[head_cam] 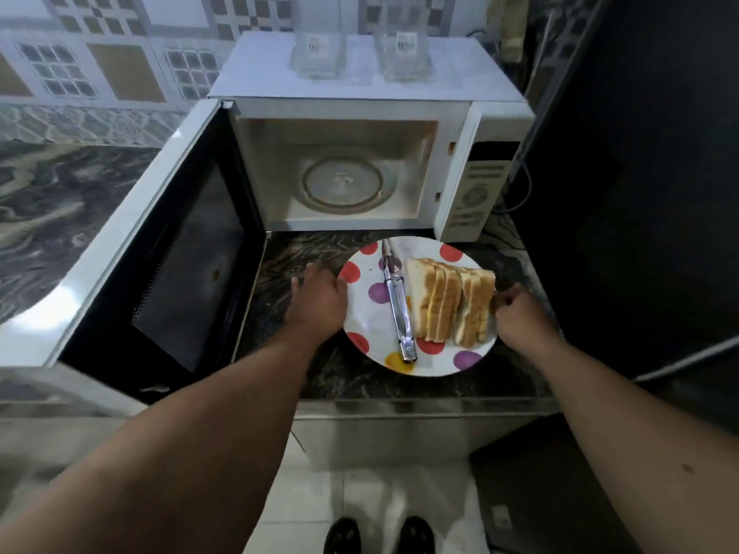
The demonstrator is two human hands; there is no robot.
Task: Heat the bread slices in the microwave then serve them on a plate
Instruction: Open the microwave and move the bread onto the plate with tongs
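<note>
Two hands frame the plate (pixel 370 321) from either side. Our left hand (pixel 318 299) sits at the plate's nine o'clock edge, palm down, the fingers bent over the rim there; we cannot tell whether they truly grip it or merely rest against it. Our right hand (pixel 518 313) is at three o'clock, fingers curled into a loose fist against the rim, and whether it pinches the edge is hidden behind the knuckles.

The plate is white with red, purple and yellow dots and lies on the dark marbled counter (pixel 320 377), just in front of the microwave (pixel 360 153). The bread slices (pixel 450 303) stand on edge in a leaning row across the plate's right half. Metal tongs (pixel 396 301) lie beside them on the left half, running from twelve o'clock down toward six, closed end nearest us.

The microwave door (pixel 160 249) stands swung wide to the left, and the glass turntable (pixel 344 183) inside carries nothing. On top of the oven, at the far twelve o'clock edge of our view, stand two clear glass containers (pixel 320 54) with barcode labels. Our shoes (pixel 380 533) show on pale floor tiles at six o'clock.
</note>
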